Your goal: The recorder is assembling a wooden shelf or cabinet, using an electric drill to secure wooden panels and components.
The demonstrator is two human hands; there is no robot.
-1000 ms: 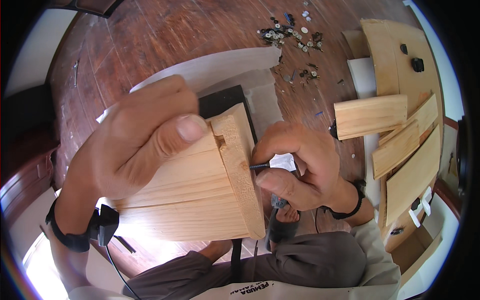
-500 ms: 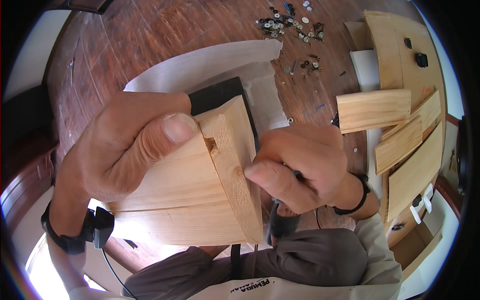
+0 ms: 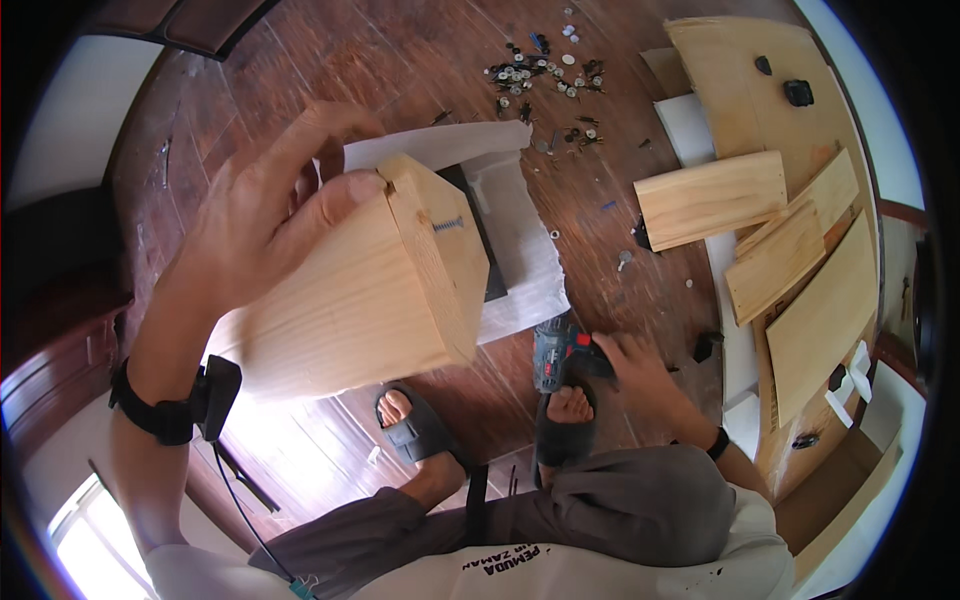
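In the head view, the left hand [image 3: 265,215] was arched over a wooden piece [image 3: 335,300], its thumb laid by the upper corner; whether it was clenched cannot be told. A screw [image 3: 448,225] was seen at the piece's end. Right of the piece, a drill [image 3: 552,352] was met by the right hand [image 3: 645,378], fingers bent, grip unclear.

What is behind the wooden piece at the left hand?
Beyond the wooden piece, parts of a flat black item and a white sheet show; whatever lies directly behind it is covered, so I can't tell.
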